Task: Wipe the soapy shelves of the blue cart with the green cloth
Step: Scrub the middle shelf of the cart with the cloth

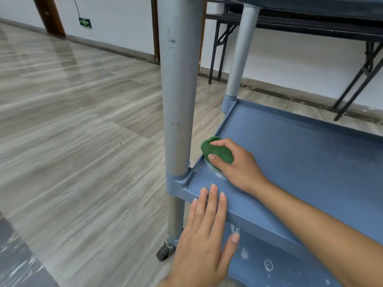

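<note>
The blue cart's middle shelf [300, 154] fills the right half of the head view. My right hand [238, 164] is shut on the bunched green cloth [215, 150] and presses it onto the shelf near its front left corner, beside the grey post [179, 90]. White foam shows under the cloth at the shelf's left rim. My left hand [205, 241] is flat and open, its fingertips resting on the middle shelf's front rim. Below, the bottom shelf [269, 264] carries white soap spots.
A second grey post [240, 54] rises at the shelf's back left corner. A black caster [164, 251] sits under the front post on the wood-look floor [72, 131]. Black folding table legs [356, 83] stand against the white wall behind the cart.
</note>
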The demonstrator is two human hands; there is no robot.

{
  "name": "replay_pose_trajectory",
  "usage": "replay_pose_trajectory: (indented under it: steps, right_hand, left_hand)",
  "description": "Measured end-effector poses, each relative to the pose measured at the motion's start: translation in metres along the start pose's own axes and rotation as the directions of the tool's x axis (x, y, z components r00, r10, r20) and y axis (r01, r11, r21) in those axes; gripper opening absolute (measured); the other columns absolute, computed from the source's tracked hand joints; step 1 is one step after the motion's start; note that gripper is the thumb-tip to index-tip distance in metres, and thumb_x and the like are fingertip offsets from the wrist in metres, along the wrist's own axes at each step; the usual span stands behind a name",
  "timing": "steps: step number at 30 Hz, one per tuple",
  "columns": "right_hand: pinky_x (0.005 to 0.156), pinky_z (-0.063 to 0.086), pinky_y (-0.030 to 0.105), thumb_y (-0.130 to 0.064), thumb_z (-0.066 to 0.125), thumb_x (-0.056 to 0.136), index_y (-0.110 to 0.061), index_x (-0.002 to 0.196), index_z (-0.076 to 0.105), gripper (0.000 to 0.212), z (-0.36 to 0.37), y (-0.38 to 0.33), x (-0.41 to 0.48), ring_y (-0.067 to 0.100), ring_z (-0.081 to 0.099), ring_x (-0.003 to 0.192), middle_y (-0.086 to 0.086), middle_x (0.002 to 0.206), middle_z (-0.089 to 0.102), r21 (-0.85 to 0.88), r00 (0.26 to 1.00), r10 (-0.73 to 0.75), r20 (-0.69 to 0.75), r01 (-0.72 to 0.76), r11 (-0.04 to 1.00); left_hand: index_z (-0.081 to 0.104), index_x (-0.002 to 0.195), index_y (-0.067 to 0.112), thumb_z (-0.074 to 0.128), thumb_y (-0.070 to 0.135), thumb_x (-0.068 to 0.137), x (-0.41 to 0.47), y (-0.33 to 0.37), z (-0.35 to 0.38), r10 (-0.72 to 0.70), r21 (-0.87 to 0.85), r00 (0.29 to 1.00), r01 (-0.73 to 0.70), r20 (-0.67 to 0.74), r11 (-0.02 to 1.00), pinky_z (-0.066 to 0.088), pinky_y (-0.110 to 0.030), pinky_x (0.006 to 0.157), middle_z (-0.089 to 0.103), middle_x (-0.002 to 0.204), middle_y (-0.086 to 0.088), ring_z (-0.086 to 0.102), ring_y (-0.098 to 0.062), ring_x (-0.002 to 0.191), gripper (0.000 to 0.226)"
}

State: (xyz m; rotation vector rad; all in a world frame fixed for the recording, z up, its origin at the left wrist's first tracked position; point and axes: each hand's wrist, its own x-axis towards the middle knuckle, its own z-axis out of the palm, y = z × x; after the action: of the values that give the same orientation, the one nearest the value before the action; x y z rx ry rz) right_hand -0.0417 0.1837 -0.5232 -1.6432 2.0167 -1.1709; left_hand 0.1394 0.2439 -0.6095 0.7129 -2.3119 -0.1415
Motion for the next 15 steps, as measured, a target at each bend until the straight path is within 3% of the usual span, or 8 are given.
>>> replay_pose_trajectory:
  steps: [2, 5, 6, 8, 9, 11, 13, 15]
  right_hand:
    - [0.09, 0.043, 0.019, -0.038, 0.069, 0.089, -0.037, 0.115, 0.062, 0.027, 0.005, -0.009, -0.009, 0.002, 0.061, 0.099, -0.02, 0.107, 0.068, -0.038, 1.0, -0.012, 0.003, 0.012, 0.999]
    - [0.088, 0.042, 0.02, -0.038, 0.069, 0.089, -0.037, 0.115, 0.062, 0.028, 0.009, -0.018, -0.019, 0.004, 0.06, 0.098, -0.019, 0.107, 0.068, -0.05, 1.0, -0.009, 0.025, 0.01, 0.999]
    - [0.087, 0.042, 0.019, -0.037, 0.07, 0.089, -0.036, 0.115, 0.062, 0.027, 0.01, -0.022, -0.021, 0.004, 0.06, 0.098, -0.019, 0.107, 0.068, -0.051, 1.0, -0.007, 0.021, 0.008, 0.999]
    - [0.085, 0.041, 0.019, -0.036, 0.071, 0.088, -0.036, 0.114, 0.063, 0.027, 0.016, -0.03, -0.027, 0.004, 0.059, 0.098, -0.019, 0.107, 0.068, -0.047, 1.0, 0.018, 0.003, -0.018, 0.999]
    - [0.086, 0.041, 0.02, -0.036, 0.071, 0.088, -0.037, 0.114, 0.063, 0.027, 0.019, -0.035, -0.031, 0.004, 0.059, 0.099, -0.018, 0.107, 0.068, -0.042, 0.999, 0.04, -0.007, -0.04, 0.998]
    - [0.087, 0.043, 0.02, -0.037, 0.071, 0.087, -0.038, 0.113, 0.062, 0.027, 0.026, -0.045, -0.041, 0.004, 0.058, 0.099, -0.02, 0.107, 0.068, -0.038, 0.997, 0.071, -0.013, -0.072, 0.997]
    - [0.083, 0.041, 0.011, -0.036, 0.071, 0.086, -0.041, 0.11, 0.062, 0.027, 0.03, -0.051, -0.053, -0.007, 0.057, 0.091, -0.029, 0.098, 0.066, -0.047, 0.999, 0.051, -0.003, -0.051, 0.998]
    - [0.08, 0.039, 0.006, -0.035, 0.071, 0.086, -0.044, 0.11, 0.061, 0.028, 0.032, -0.057, -0.07, -0.009, 0.056, 0.088, -0.034, 0.09, 0.063, -0.042, 0.999, 0.041, 0.022, -0.04, 0.998]
  left_hand:
    - [0.028, 0.156, 0.004, 0.055, 0.037, 0.099, -0.004, -0.004, -0.027, 0.016, -0.108, 0.998, -0.023, -0.063, 0.994, 0.028, -0.055, 0.117, 0.012, 0.168, -0.017, 0.013, -0.038, 0.154, 0.072]
    - [0.035, 0.153, 0.006, 0.066, 0.026, 0.093, 0.016, -0.023, -0.081, 0.012, -0.084, 0.944, -0.042, -0.33, 0.996, 0.027, -0.059, 0.118, 0.018, 0.165, -0.023, 0.02, -0.045, 0.151, 0.071]
    - [0.033, 0.154, 0.004, 0.066, 0.022, 0.092, 0.03, -0.032, -0.098, 0.009, -0.065, 0.919, -0.037, -0.394, 0.997, 0.026, -0.056, 0.119, 0.017, 0.165, -0.024, 0.02, -0.045, 0.151, 0.072]
    - [0.022, 0.157, 0.003, 0.062, 0.01, 0.095, 0.054, -0.049, -0.122, 0.013, -0.06, 0.928, -0.039, -0.373, 0.997, 0.032, -0.037, 0.119, 0.011, 0.166, -0.024, 0.013, -0.034, 0.155, 0.075]
    - [0.015, 0.158, 0.005, 0.06, 0.004, 0.095, 0.062, -0.054, -0.13, 0.009, -0.072, 0.945, -0.035, -0.328, 0.997, 0.043, -0.027, 0.108, 0.007, 0.167, -0.023, 0.011, -0.019, 0.155, 0.078]
    - [0.009, 0.159, 0.007, 0.06, -0.001, 0.094, 0.067, -0.056, -0.139, -0.003, -0.096, 0.961, -0.025, -0.278, 0.995, 0.055, -0.029, 0.074, 0.003, 0.167, -0.019, 0.018, 0.003, 0.149, 0.082]
    - [0.011, 0.159, 0.008, 0.06, -0.003, 0.092, 0.066, -0.056, -0.137, -0.007, -0.112, 0.962, -0.025, -0.274, 0.993, 0.052, -0.036, 0.06, 0.004, 0.167, -0.019, 0.044, -0.005, 0.136, 0.083]
    - [0.012, 0.159, 0.009, 0.059, -0.003, 0.091, 0.067, -0.056, -0.137, -0.001, -0.124, 0.964, -0.033, -0.264, 0.992, 0.05, -0.035, 0.054, 0.005, 0.168, -0.018, 0.055, -0.018, 0.124, 0.084]
